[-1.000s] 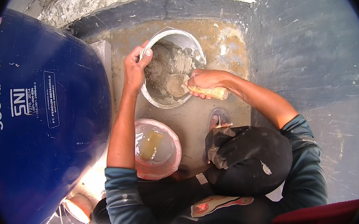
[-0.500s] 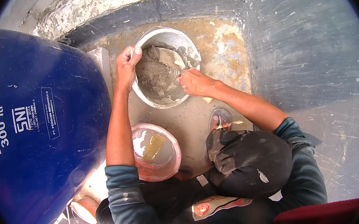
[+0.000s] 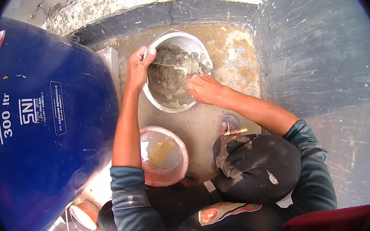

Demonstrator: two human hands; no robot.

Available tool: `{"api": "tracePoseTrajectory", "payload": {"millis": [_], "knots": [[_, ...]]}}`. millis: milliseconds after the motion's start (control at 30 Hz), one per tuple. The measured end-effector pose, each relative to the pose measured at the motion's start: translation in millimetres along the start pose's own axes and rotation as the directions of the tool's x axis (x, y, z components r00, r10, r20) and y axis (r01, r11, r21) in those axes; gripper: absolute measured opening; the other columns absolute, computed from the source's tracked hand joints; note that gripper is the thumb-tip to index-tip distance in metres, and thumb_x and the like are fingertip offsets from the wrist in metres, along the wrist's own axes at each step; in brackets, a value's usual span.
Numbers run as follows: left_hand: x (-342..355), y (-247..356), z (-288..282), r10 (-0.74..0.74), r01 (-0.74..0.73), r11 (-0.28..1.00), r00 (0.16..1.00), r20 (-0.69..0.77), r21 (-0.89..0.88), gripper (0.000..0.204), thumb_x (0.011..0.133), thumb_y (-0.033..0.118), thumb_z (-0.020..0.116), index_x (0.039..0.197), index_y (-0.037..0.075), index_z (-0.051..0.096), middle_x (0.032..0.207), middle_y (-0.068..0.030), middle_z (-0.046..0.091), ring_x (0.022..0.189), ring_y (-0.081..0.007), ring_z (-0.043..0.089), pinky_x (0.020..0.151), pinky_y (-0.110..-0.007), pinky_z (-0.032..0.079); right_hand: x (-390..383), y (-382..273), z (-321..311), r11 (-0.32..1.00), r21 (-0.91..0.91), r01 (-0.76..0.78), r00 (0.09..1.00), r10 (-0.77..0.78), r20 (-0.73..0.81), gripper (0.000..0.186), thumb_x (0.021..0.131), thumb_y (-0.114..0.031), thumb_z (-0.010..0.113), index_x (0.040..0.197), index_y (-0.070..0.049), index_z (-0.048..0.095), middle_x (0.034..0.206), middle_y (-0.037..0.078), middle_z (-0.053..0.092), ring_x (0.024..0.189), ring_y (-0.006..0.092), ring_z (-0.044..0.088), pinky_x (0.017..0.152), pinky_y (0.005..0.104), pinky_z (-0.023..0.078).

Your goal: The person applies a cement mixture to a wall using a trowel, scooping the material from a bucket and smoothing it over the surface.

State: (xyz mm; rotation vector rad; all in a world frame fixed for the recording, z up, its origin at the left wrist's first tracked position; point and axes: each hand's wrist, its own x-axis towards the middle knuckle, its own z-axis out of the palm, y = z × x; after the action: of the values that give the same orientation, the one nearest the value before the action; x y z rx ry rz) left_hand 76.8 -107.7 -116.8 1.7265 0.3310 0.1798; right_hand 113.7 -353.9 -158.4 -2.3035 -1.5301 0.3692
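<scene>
Our right hand (image 3: 205, 88), at centre, is closed round the trowel (image 3: 179, 67); we do best drawing it low through the grey mix (image 3: 163, 79). In the upper centre, our left hand (image 3: 138, 67) grips the bucket (image 3: 194, 46) by its rim; we should brace it firmly.

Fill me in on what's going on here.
A person is working a grey mix in a pale bucket. The left hand grips the bucket's rim, while the right hand holds a trowel, its blade in the mix. A pinkish tub with a yellowish piece inside stands nearer the person, and a big blue tank is at left.
</scene>
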Motion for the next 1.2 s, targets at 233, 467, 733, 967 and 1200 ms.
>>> {"api": "tracePoseTrajectory", "payload": {"millis": [233,467,733,967,1200], "knots": [[-10.1,7.9,-2.1,0.026,-0.017,0.994,0.996,-0.091,0.105,0.036,0.100,0.038,0.065,0.079,0.010,0.057,0.074,0.0089,0.042,0.071,-0.0060,0.036,0.064,-0.026,0.030,-20.5,-15.8,-57.6,0.992,-0.065,-0.109,0.949,0.123,0.290,0.012,0.087,-0.008,0.056,0.084,0.000,0.064,0.092,0.024,0.068,0.087,0.0425,0.068,0.076,0.0518,0.054],[-6.0,-6.0,-9.0,-0.023,0.033,0.992,0.997,-0.077,0.125,0.037,0.097,0.038,0.068,0.103,0.001,0.068,0.080,0.0028,0.055,0.077,-0.0095,0.045,0.073,-0.029,0.041,-23.1,-8.9,-12.2,0.996,-0.071,-0.053,0.973,0.068,0.223,0.015,0.086,-0.011,0.057,0.085,0.003,0.063,0.092,0.026,0.067,0.089,0.0437,0.067,0.078,0.0513,0.054],[-32.1,-12.8,-58.8,-0.139,0.324,0.643,0.941,-0.310,0.694,0.056,0.097,0.048,0.063,0.121,-0.003,0.061,0.116,-0.0313,0.067,0.112,-0.0437,0.066,0.095,-0.051,0.050,-3.8,-29.3,-107.6,0.986,-0.063,-0.154,0.943,0.165,0.288,0.029,0.095,-0.020,0.058,0.092,0.008,0.063,0.082,0.032,0.065,0.086,0.0485,0.066,0.080,0.0527,0.052],[-117.5,128.9,-43.4,-0.271,0.152,0.128,0.956,-0.113,0.980,0.038,0.088,0.036,0.075,0.092,-0.001,0.069,0.100,-0.0255,0.071,0.098,-0.0369,0.071,0.081,-0.048,0.057,33.3,-33.5,-113.3,0.979,0.073,-0.191,0.938,0.160,0.306,0.038,0.097,-0.027,0.062,0.103,0.010,0.065,0.086,0.033,0.065,0.089,0.0473,0.067,0.081,0.0513,0.051],[-234.2,-72.2,-51.5,-0.709,0.265,0.517,0.666,0.234,0.814,0.021,0.089,0.010,0.063,0.106,-0.001,0.069,0.094,-0.0181,0.072,0.091,-0.0315,0.072,0.081,-0.041,0.056,39.9,-18.1,-99.1,0.964,0.151,-0.219,0.945,0.171,0.279,0.037,0.097,-0.028,0.064,0.103,0.009,0.067,0.088,0.032,0.066,0.087,0.0443,0.069,0.079,0.0494,0.051]]}}
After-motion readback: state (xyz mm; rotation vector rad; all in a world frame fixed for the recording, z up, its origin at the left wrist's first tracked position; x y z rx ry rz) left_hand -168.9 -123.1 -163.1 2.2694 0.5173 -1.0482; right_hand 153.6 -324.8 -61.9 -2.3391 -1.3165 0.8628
